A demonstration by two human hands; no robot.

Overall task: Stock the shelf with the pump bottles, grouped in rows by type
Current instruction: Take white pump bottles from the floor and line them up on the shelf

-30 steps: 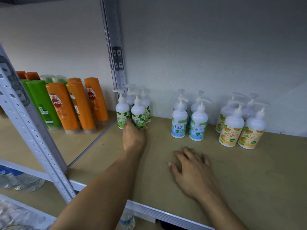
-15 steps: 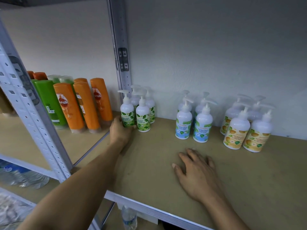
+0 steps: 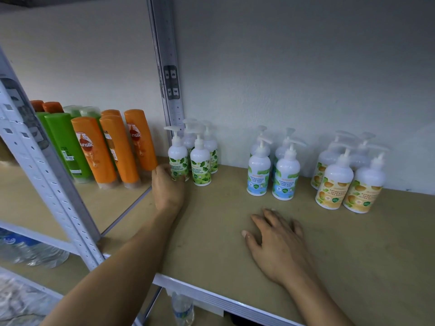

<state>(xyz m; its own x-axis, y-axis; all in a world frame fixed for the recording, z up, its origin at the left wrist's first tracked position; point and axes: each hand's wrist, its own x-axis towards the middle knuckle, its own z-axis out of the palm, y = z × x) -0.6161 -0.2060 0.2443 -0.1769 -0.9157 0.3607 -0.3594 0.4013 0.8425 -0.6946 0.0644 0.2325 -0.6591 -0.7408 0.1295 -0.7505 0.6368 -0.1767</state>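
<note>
Tan shelf (image 3: 223,234); left hand (image 3: 168,188) grips white, green-leaf-labelled pump bottle (image 3: 177,155) (front-left).

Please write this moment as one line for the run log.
left hand: holds base of front-left green-label pump bottle | right hand: flat on shelf board | blue-label pump bottles, orange-label pump bottles: standing apart

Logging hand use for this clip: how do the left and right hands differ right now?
The left hand grips the front-left green-leaf bottle; the right hand holds nothing. The left curls round the bottle's base; the right lies flat, spread, on the shelf board. Both are bare and on the same shelf.
</note>
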